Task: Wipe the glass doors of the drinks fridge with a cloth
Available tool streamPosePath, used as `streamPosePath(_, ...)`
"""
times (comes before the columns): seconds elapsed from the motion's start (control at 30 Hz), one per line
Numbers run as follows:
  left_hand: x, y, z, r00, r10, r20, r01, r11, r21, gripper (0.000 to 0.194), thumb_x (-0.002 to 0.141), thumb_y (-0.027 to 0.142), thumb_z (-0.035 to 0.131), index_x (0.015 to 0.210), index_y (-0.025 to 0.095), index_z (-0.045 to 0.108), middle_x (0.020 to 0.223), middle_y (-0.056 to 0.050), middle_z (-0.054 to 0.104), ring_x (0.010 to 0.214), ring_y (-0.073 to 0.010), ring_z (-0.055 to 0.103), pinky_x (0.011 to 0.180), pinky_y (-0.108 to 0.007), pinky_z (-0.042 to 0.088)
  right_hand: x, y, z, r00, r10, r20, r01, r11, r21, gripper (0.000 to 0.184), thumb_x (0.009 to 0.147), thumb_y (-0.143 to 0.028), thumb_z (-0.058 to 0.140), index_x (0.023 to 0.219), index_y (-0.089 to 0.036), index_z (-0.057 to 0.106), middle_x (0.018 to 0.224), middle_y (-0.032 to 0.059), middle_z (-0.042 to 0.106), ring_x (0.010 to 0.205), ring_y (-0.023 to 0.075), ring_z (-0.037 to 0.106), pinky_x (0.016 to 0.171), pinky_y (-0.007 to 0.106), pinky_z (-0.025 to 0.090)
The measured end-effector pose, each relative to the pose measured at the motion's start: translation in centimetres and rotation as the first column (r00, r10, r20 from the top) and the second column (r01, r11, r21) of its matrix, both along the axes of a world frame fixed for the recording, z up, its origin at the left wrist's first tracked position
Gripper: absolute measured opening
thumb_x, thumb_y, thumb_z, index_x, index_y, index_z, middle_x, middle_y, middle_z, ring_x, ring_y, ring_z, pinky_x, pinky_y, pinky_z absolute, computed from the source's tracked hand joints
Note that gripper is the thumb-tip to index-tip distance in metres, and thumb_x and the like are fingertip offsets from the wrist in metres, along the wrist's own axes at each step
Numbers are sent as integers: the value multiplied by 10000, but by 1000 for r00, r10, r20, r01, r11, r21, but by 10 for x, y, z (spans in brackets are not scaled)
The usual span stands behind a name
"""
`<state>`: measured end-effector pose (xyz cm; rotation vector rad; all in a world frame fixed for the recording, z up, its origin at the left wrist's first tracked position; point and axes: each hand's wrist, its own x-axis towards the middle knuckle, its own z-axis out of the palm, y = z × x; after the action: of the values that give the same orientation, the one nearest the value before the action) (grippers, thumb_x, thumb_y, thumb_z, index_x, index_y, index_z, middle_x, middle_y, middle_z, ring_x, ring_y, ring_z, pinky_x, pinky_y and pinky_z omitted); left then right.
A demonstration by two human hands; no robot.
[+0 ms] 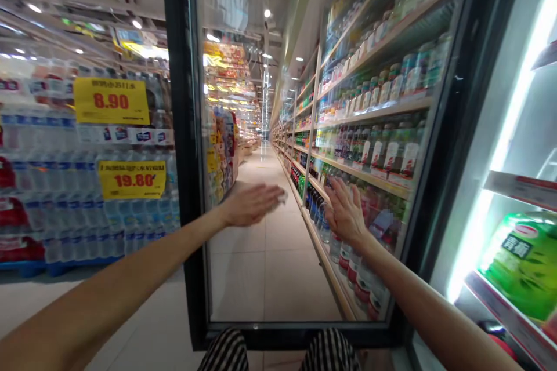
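An open glass cooler door point(177, 98) with a black frame stands in front of me. My left hand point(250, 206) is at the pane, fingers stretched out and lying close together, pointing right. A small pale patch shows at its fingertips; I cannot make out what it is. My right hand point(347, 214) is raised at the right part of the pane, its fingers apart and nothing visible in them. Whether either palm presses on the glass is hard to tell. Through or reflected in the pane appear shelves of bottles point(383, 148) and a tiled aisle.
On the left stand stacked packs of water bottles point(65, 174) under yellow price signs point(111, 100). At the right is a lit cooler interior with a green package point(522, 261) on a shelf. My knees in striped trousers point(224, 352) show below the door's bottom frame.
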<state>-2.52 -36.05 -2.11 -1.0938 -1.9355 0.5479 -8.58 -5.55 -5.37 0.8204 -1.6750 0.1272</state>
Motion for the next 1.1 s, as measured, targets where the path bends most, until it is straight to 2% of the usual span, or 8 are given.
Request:
streamPosePath(0.13, 7, -23, 0, 949, 219, -226, -70, 847, 526, 523, 823, 264, 437, 1324, 145, 351, 1427, -110, 319, 1367, -247, 148, 1104, -470, 198, -2, 5, -3, 1000, -13, -6, 13, 999, -40, 591, 834, -232, 422, 1393, -186, 238, 1418, 129, 353, 1353, 245, 234, 1087, 509, 171)
streamPosePath(0.3, 22, -33, -47, 986, 72, 153, -61, 995, -78, 423, 811, 184, 390, 1208, 296, 485, 1313, 30, 496, 1299, -80, 319, 1095, -286, 237, -1, 5, -11, 1000, 1, 28, -1, 1000, 7, 586, 839, -220, 424, 1394, -199, 237, 1419, 119, 356, 1347, 238, 249, 1085, 509, 183)
streamPosePath(0.37, 19, -33, -40, 989, 88, 121, -80, 994, -67, 422, 814, 229, 420, 1228, 289, 474, 1330, 8, 478, 1305, -104, 314, 1100, -302, 226, 0, 3, -13, 999, 5, 39, -5, 1000, -13, 588, 838, -222, 424, 1395, -205, 236, 1425, 112, 347, 1347, 237, 250, 1085, 508, 183)
streamPosePath(0.5, 8, -17, -18, 960, 226, -168, -139, 898, 417, 519, 808, 235, 436, 1320, 181, 374, 1409, -105, 356, 1365, -221, 168, 1101, -435, 201, 1, 2, -14, 999, 0, 40, 3, 997, -75, 584, 843, -224, 417, 1397, -211, 233, 1428, 109, 342, 1351, 235, 241, 1088, 510, 172)
streamPosePath(0.7, -1, 30, -23, 998, -59, 2, 59, 989, -137, 493, 797, 170, 407, 1289, 187, 410, 1400, -33, 385, 1353, -146, 209, 1112, -331, 203, 2, 8, -20, 999, -37, 30, 38, 999, -13, 560, 847, -218, 425, 1383, -202, 265, 1374, 120, 424, 1339, 239, 268, 1080, 505, 195)
streamPosePath(0.87, -15, 61, 7, 966, 167, -198, -60, 887, 458, 557, 796, 160, 414, 1345, 136, 325, 1445, -106, 286, 1378, -217, 89, 1111, -442, 160, 0, 17, -21, 999, -43, 26, 45, 996, -71, 593, 839, -213, 424, 1398, -204, 226, 1410, 127, 366, 1354, 246, 228, 1076, 516, 197)
streamPosePath(0.97, -21, 79, -11, 991, -39, -131, 55, 991, 120, 516, 783, 125, 390, 1297, 171, 405, 1414, -45, 360, 1366, -155, 158, 1117, -350, 201, 1, 25, -25, 998, -52, 25, 53, 997, -55, 590, 836, -209, 434, 1393, -204, 238, 1407, 126, 373, 1352, 241, 235, 1080, 509, 199)
streamPosePath(1.1, -28, 100, -10, 987, -157, 45, 164, 956, -245, 488, 770, 165, 428, 1257, 164, 453, 1386, -44, 405, 1331, -139, 269, 1115, -319, 231, -1, 41, -31, 995, -96, 38, 97, 994, -41, 550, 834, -206, 441, 1365, -177, 300, 1397, 137, 385, 1350, 248, 238, 1078, 504, 212)
